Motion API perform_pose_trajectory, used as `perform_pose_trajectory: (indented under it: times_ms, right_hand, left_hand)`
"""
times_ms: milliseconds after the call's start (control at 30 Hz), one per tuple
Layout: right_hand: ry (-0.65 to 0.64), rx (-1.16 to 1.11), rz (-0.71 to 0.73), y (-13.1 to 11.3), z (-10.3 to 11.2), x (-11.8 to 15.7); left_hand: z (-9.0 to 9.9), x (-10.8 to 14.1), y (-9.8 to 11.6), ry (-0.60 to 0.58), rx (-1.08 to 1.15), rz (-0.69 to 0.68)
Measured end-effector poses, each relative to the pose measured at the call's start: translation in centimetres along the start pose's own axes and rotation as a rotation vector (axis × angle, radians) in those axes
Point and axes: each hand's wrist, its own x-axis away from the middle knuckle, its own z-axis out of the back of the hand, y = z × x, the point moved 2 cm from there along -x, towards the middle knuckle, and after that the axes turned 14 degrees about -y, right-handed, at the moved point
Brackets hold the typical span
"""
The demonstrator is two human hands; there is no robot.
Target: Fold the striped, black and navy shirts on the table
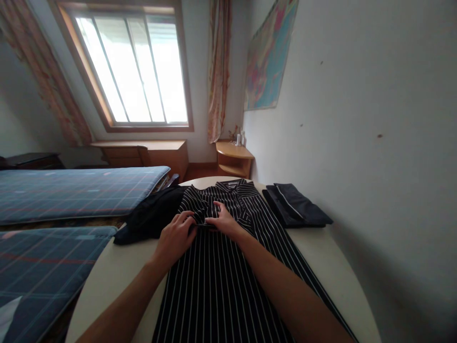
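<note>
A black shirt with thin white stripes (214, 286) lies spread lengthwise before me, its collar at the far end and part of the cloth bunched near the chest. My left hand (180, 231) is closed on a fold of this bunched cloth at its left side, fingers curled over it. Just to the right, my right hand (225, 221) rests on the shirt with thumb and fingers spread apart. The fingertips of the left hand are partly hidden in the dark folds.
The shirt lies on a round cream table (339, 267). A dark garment (153, 214) hangs over its left edge, and folded dark clothes (298, 205) sit at the right near the wall. Beds with plaid mattresses (71, 195) stand left; a corner shelf (233, 150) is behind.
</note>
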Motion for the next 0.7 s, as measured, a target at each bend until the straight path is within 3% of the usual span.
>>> perform_pose_trajectory:
  times_ms: [167, 400, 567, 700]
  right_hand:
    - [0.105, -0.008, 0.065, -1.1, 2.8, 0.4]
    - [0.239, -0.046, 0.185, -2.6, 7.8, 0.7]
    - [0.394, 0.135, 0.077, -2.2, 10.4, 1.0]
    - [0.4, 0.309, -0.028, -1.9, 11.8, 1.4]
  left_hand:
    - [-0.3, 0.2, 0.0, -0.064, 0.013, 0.006]
    - [-1.1, 0.4, -2.2, -0.11, 0.011, 0.251]
    - [-1.7, -0.2, -3.1, -0.092, 0.135, 0.356]
    - [-2.2, -0.7, -3.7, -0.108, 0.23, 0.374]
